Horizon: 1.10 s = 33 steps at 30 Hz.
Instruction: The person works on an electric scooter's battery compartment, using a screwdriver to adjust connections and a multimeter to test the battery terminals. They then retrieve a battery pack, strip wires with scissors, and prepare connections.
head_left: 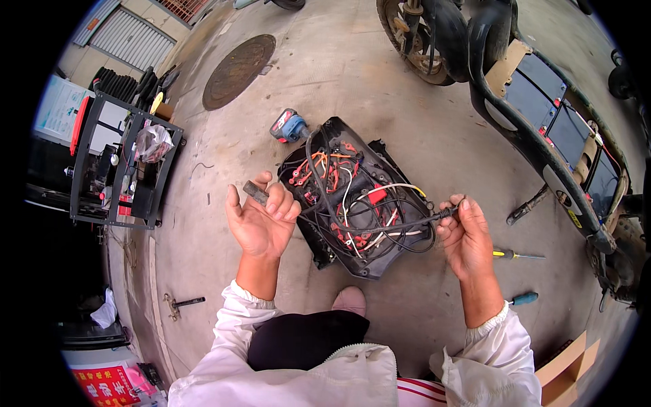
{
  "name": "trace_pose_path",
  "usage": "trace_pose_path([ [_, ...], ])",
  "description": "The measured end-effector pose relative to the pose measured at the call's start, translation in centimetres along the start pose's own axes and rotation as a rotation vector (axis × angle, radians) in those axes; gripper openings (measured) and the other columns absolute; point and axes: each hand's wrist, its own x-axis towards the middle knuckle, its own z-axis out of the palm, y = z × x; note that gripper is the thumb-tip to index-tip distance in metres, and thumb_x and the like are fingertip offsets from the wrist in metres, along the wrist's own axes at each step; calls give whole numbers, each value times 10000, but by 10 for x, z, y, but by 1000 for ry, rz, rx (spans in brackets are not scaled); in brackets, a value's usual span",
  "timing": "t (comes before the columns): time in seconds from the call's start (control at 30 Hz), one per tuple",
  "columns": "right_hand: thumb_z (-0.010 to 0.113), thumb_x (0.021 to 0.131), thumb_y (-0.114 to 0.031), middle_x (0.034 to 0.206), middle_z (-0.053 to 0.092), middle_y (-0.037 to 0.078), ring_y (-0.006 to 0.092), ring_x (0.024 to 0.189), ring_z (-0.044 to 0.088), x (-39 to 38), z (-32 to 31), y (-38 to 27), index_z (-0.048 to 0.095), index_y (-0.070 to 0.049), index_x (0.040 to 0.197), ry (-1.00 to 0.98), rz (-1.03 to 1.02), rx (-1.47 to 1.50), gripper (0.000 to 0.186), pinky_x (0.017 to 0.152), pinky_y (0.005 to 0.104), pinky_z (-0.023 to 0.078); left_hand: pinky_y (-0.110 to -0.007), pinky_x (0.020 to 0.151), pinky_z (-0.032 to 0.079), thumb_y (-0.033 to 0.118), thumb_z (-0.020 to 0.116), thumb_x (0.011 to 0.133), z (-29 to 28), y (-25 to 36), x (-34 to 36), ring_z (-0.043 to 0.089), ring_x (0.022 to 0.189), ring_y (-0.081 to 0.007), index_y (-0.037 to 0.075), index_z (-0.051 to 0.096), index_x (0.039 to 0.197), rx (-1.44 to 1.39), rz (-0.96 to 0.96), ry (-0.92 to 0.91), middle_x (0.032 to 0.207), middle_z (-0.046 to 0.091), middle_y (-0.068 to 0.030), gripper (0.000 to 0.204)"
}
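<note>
My left hand is raised at the left, palm up. Its fingers hold a small dark, worn block, perhaps a plug housing; its kind is unclear. My right hand pinches the end of a black cable near its ribbed sleeve; the very tip is partly hidden by the fingers. From there the cable runs left over a black plastic tray-like cover on the ground between my hands. Orange, red, white and black wires with red terminals lie tangled in the cover.
A blue cordless power tool lies beyond the cover. At right are a yellow-handled screwdriver, a blue-handled tool, a cardboard box and a partly stripped scooter. A tool cart stands left, a metal fitting nearer me.
</note>
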Motion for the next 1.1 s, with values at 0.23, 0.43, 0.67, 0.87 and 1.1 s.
trace_pose_path([
  [0.23, 506, 1034, -212, 994, 681, 150, 146, 743, 676, 2, -5, 1, 571, -10, 1144, 31, -10, -3, 239, 686, 305, 602, -273, 522, 274, 673, 244, 976, -2, 10, -5, 313, 533, -122, 84, 508, 871, 101, 88, 117, 592, 373, -13, 654],
  [0.43, 506, 1033, -200, 983, 681, 135, 133, 734, 674, 2, -5, 0, 577, -11, 1142, 57, 0, -27, 230, 676, 294, 606, -280, 489, 228, 678, 162, 979, -3, 1, -6, 275, 491, -133, 83, 434, 750, 653, 339, 96, 515, 370, -31, 694],
  [0.67, 514, 1029, -197, 973, 680, 130, 130, 725, 674, 2, -6, -1, 582, -10, 1128, 74, 5, -48, 222, 670, 292, 607, -281, 472, 217, 646, 185, 997, -14, 6, -5, 261, 477, -129, 83, 427, 711, 573, 358, 161, 501, 362, -23, 677],
  [0.87, 535, 1023, -210, 984, 681, 106, 103, 704, 633, 8, -16, -10, 602, -22, 1094, 157, -78, -44, 212, 656, 257, 573, -273, 463, 222, 665, 256, 983, -26, 24, 0, 277, 471, -127, 89, 417, 684, 353, 356, 407, 513, 355, -22, 669],
  [1.1, 586, 1000, -202, 1015, 681, 94, 67, 655, 555, 31, -90, -101, 623, -40, 1031, 287, -356, 140, 169, 604, 200, 499, -262, 453, 260, 477, 500, 996, -63, 58, 9, 326, 535, -127, 129, 456, 801, 167, 448, 740, 630, 376, 8, 401],
])
